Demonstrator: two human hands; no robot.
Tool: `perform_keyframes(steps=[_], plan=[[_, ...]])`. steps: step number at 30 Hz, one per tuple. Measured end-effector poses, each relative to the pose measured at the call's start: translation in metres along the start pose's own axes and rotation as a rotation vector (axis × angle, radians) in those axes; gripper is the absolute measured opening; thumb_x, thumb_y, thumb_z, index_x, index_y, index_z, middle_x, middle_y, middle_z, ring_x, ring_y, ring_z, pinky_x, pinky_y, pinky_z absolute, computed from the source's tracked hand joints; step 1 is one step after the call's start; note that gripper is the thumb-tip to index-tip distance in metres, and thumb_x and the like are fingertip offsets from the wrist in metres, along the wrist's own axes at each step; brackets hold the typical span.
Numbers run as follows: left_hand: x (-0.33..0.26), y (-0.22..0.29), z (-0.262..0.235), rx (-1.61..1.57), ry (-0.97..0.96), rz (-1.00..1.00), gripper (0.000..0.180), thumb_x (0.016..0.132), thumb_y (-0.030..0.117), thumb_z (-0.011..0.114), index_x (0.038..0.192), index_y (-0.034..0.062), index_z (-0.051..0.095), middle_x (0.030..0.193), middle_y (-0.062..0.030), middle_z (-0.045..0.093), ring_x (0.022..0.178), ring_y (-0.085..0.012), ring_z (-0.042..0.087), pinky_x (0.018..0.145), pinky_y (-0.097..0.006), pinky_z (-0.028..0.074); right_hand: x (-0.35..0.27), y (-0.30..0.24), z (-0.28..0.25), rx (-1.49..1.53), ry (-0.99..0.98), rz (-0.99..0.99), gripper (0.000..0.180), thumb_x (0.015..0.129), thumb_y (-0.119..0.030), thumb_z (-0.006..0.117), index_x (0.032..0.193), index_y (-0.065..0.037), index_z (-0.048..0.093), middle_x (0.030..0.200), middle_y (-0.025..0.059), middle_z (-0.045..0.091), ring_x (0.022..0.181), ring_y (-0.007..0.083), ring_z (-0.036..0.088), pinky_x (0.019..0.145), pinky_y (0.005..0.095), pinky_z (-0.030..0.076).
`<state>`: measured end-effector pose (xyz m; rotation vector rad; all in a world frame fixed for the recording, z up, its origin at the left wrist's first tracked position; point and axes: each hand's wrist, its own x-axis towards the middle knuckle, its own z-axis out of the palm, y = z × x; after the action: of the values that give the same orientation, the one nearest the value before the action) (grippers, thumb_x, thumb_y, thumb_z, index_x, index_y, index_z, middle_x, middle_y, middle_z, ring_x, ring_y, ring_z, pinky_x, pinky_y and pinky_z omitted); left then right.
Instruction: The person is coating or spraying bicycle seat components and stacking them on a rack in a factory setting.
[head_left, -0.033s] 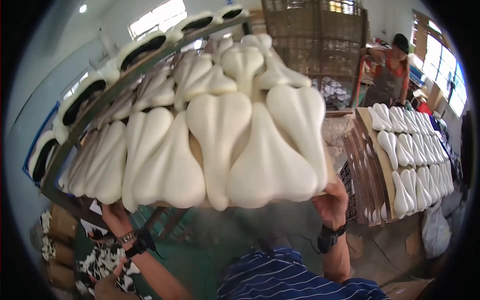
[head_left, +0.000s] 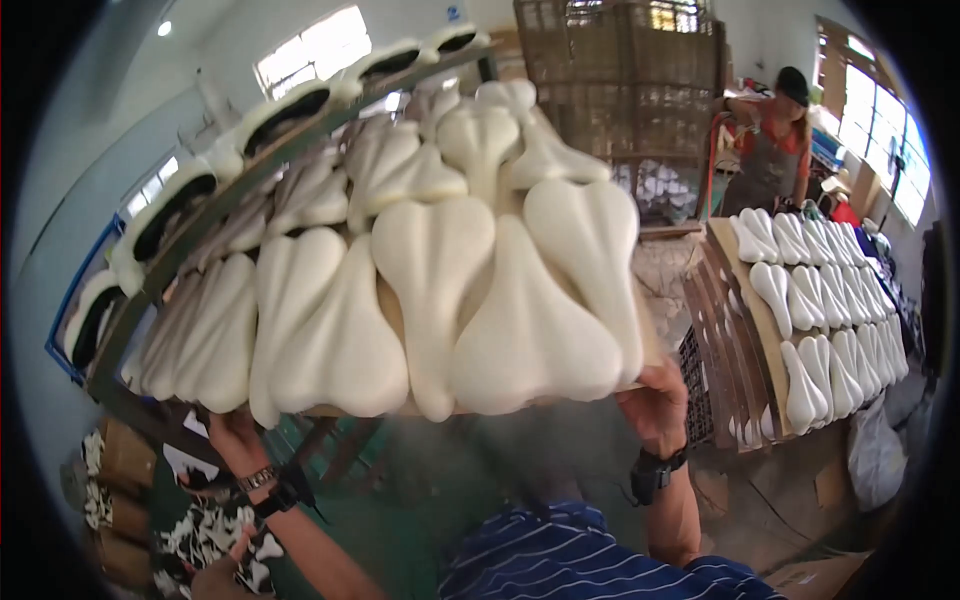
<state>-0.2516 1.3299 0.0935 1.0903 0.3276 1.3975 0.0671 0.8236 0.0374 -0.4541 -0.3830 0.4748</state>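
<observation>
My left hand (head_left: pixel 238 444) and my right hand (head_left: pixel 657 408) grip the near edge of a wooden board (head_left: pixel 650 345) from below, one toward each end. Fingers of both hands are partly hidden under the board. Several cream-white foam bicycle saddle pads (head_left: pixel 540 320) cover the board in rows, some with the narrow nose toward me and others turned the opposite way. Another smooth saddle pad (head_left: pixel 435 250) lies in the front row with its nose at the near edge. Dark straps with small boxes sit on both wrists.
A green metal rack frame (head_left: pixel 200 240) runs along the left, with dark-centred white pieces (head_left: pixel 285 118) above it. At right, a person (head_left: pixel 775 150) stands behind stacked boards (head_left: pixel 745 300) of saddle pads. Cartons (head_left: pixel 125 455) and black-and-white scraps (head_left: pixel 215 530) lie low at left.
The board and its saddle pads have shifted slightly, the right end a little to the left and the far end a little lower. Both hands keep their grip.
</observation>
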Motion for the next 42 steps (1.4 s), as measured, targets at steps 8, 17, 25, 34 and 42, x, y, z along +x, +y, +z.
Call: perform_keyframes(steps=[8,17,25,34,42], plan=[[-0.005,-0.003,0.016,0.046,0.108,-0.043,0.024,0.098,0.025,0.059,0.103,0.0033,0.068,0.090,-0.0071,0.069,0.076,-0.0186,0.069,0.068,-0.040,0.063,-0.004,0.007,0.014,0.012,-0.116,0.015,0.048,0.090,-0.007,0.062,0.134,0.010,0.050,0.127,0.0172,0.064,0.110,0.0268,0.065,0.093,0.0380,0.054],[-0.012,0.023,-0.056,0.152,-0.005,-0.023,0.031,0.100,0.029,0.057,0.114,0.0022,0.065,0.096,-0.0050,0.069,0.083,-0.0193,0.068,0.075,-0.035,0.059,-0.157,0.048,0.028,-0.038,0.022,0.097,0.062,0.087,-0.014,0.074,0.137,0.011,0.047,0.131,0.0182,0.061,0.119,0.0289,0.061,0.102,0.0443,0.050],[-0.025,0.032,-0.059,0.048,0.045,-0.114,0.033,0.100,0.024,0.052,0.121,0.0000,0.062,0.121,-0.0115,0.068,0.106,-0.0239,0.069,0.086,-0.040,0.059,-0.217,0.072,0.029,0.007,0.240,0.155,0.062,0.079,-0.011,0.079,0.132,0.007,0.054,0.126,0.0195,0.065,0.112,0.0305,0.065,0.102,0.0454,0.049],[-0.018,0.026,-0.054,0.046,0.078,0.011,0.035,0.103,0.024,0.051,0.125,-0.0023,0.060,0.124,-0.0105,0.068,0.111,-0.0212,0.067,0.093,-0.039,0.056,-0.156,0.060,0.024,-0.153,0.266,0.025,0.076,0.075,-0.012,0.074,0.140,0.011,0.044,0.126,0.0248,0.064,0.113,0.0350,0.066,0.099,0.0468,0.055],[0.037,0.014,-0.030,0.074,0.084,0.079,0.032,0.103,0.025,0.055,0.119,-0.0025,0.063,0.112,-0.0087,0.070,0.100,-0.0194,0.069,0.086,-0.039,0.059,-0.034,0.102,-0.017,-0.020,0.126,-0.045,0.075,0.080,-0.010,0.064,0.148,0.006,0.037,0.141,0.0235,0.054,0.125,0.0378,0.058,0.105,0.0516,0.051]])
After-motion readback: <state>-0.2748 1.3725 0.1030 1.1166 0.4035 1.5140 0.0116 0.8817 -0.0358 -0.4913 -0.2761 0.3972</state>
